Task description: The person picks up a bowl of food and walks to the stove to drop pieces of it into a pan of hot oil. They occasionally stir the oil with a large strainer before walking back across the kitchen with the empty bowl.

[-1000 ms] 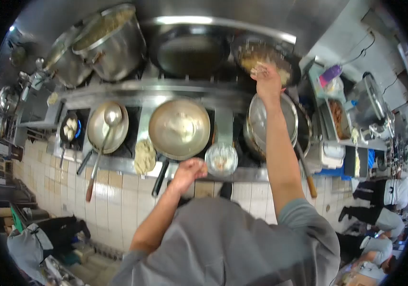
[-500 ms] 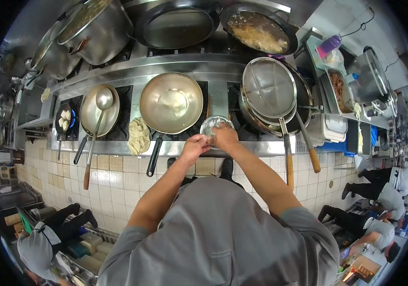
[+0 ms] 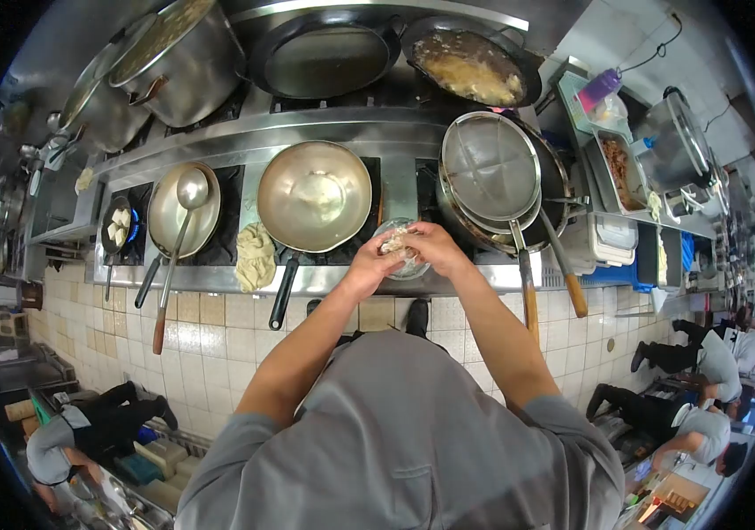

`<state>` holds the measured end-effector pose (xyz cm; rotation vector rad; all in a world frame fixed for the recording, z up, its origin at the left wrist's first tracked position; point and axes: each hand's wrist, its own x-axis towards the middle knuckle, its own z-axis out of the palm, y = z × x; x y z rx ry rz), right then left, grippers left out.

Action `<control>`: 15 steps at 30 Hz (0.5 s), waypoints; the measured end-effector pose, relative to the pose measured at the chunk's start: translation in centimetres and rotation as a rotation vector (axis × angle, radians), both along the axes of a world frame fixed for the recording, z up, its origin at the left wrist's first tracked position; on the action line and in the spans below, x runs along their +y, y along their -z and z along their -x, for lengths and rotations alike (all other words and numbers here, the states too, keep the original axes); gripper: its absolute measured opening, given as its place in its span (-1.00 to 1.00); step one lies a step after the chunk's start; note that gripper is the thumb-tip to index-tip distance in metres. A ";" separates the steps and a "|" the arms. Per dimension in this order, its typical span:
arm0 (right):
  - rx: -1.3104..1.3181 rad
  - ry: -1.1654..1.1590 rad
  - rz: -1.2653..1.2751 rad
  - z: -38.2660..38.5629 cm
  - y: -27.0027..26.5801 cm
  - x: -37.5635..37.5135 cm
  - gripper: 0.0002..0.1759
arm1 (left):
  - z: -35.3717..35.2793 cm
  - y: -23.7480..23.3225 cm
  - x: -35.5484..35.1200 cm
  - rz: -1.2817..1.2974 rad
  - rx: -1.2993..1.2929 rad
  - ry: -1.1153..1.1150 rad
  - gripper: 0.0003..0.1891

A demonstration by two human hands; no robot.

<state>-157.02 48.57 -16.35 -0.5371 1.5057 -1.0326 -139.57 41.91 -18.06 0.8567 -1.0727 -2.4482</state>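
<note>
My left hand (image 3: pixel 370 267) and my right hand (image 3: pixel 437 248) meet over a small round bowl (image 3: pixel 410 271) at the stove's front edge. Between their curled fingers is a whitish, powdery-looking lump (image 3: pixel 394 242); its exact kind is too small to make out. White material coats the inside of the bowl, which my hands partly cover. Left of the bowl sits a bare metal frying pan (image 3: pixel 314 196), its black handle pointing toward me. A crumpled cloth (image 3: pixel 256 257) lies beside that pan.
Two long-handled strainers (image 3: pixel 490 166) rest over a wok on the right. Behind, a wok of bubbling oil (image 3: pixel 470 69) holds pale food. A ladle (image 3: pixel 192 188) lies in another pan, and white chunks (image 3: pixel 119 226) sit in a small pan over a flame. Co-workers (image 3: pixel 704 433) stand nearby.
My right hand has lifted out of the bowl and moved slightly right. The whitish lump now shows between both hands, and my left hand has spread around its side.
</note>
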 end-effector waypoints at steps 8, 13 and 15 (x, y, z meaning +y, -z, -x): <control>-0.233 0.143 0.147 0.6 -0.6 1.3 -0.76 | -0.1 1.2 -1.3 -0.150 0.167 0.076 -0.57; -0.290 0.127 0.193 1.4 -2.3 1.8 -0.75 | -0.4 0.3 -1.2 -0.162 0.248 0.012 -0.63; -0.158 -0.005 0.189 1.5 -2.4 1.8 -0.75 | -0.1 -2.3 -0.9 -0.160 0.260 0.010 -0.67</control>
